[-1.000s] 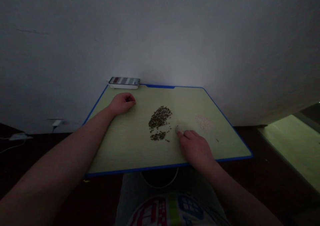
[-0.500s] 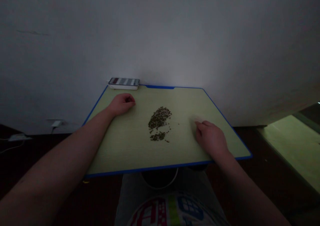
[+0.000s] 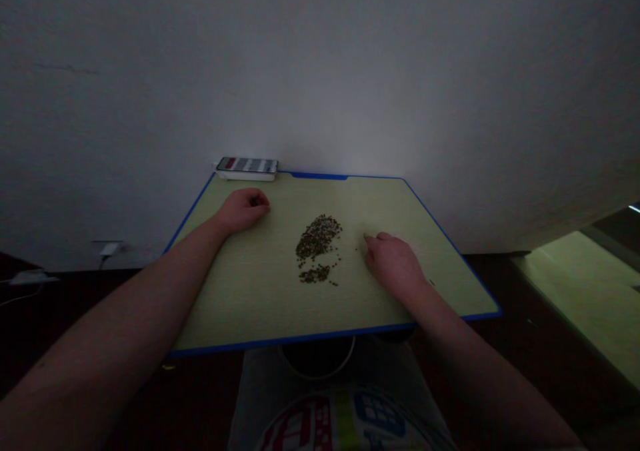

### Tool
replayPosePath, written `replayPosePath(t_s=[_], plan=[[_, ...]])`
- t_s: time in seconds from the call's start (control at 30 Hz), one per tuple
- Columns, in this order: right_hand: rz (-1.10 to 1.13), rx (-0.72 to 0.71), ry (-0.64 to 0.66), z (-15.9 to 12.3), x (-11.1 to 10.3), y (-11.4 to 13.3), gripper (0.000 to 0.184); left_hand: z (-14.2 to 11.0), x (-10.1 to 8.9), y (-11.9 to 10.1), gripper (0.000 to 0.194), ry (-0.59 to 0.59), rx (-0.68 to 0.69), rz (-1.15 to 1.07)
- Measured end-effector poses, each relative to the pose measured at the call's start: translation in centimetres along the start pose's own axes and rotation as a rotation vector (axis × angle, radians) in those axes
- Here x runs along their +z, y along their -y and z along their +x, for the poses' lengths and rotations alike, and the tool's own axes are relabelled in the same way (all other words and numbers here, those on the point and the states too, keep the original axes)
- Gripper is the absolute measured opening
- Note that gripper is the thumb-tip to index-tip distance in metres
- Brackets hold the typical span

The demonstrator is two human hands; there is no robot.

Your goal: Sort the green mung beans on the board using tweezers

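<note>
A pile of small dark brown grains (image 3: 319,236), perhaps seeds, lies mid-table, with a smaller cluster (image 3: 315,274) just nearer to me. My left hand (image 3: 245,210) rests on the tabletop to the left of the pile, its fingers loosely curled and nothing visible in them. To the right of the pile, my right hand (image 3: 395,261) has its thumb and forefinger close together, pointing at the pile. Whether a grain is between those fingertips is too small to tell. One stray grain (image 3: 357,249) lies just left of the right fingertips.
The pale folding table (image 3: 240,304) has a blue edge and stands against a wall. A phone (image 3: 247,164) lies on a white box (image 3: 245,176) at the back left. Below the near edge is a dark round container (image 3: 320,361). Small specks (image 3: 432,282) lie by my right wrist.
My right hand has moved left toward the pile, and small specks now show beside its wrist. My left hand stays where it was, and the pile looks the same.
</note>
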State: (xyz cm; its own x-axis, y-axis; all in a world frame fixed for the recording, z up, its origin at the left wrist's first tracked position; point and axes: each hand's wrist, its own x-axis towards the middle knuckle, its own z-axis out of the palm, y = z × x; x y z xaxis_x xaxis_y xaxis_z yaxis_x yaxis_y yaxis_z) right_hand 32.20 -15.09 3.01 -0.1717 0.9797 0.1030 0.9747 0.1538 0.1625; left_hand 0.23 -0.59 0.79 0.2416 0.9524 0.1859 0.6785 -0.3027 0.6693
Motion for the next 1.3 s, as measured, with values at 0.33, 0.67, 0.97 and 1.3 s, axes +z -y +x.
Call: replayPosePath(t_s=[0.33, 0.67, 0.97, 1.3], plan=[[0.312, 0.118, -0.135, -0.1, -0.2, -3.5, 0.029, 0.2, 0.1, 0.2, 0.022, -0.017, 0.006, 0.003], [0.581, 0.029, 0.096, 0.9, 0.9, -3.2, 0.03, 0.2, 0.1, 0.4, 0.025, -0.01, 0.017, 0.045], [0.547, -0.123, 0.113, 0.7, -0.6, 0.4, 0.032, 0.1, 0.0, 0.3, 0.023, -0.009, 0.016, 0.033], [0.685, -0.112, 0.096, -0.1, -0.5, 0.5, 0.03, 0.2, 0.2, 0.5, 0.024, 0.004, -0.007, 0.026]])
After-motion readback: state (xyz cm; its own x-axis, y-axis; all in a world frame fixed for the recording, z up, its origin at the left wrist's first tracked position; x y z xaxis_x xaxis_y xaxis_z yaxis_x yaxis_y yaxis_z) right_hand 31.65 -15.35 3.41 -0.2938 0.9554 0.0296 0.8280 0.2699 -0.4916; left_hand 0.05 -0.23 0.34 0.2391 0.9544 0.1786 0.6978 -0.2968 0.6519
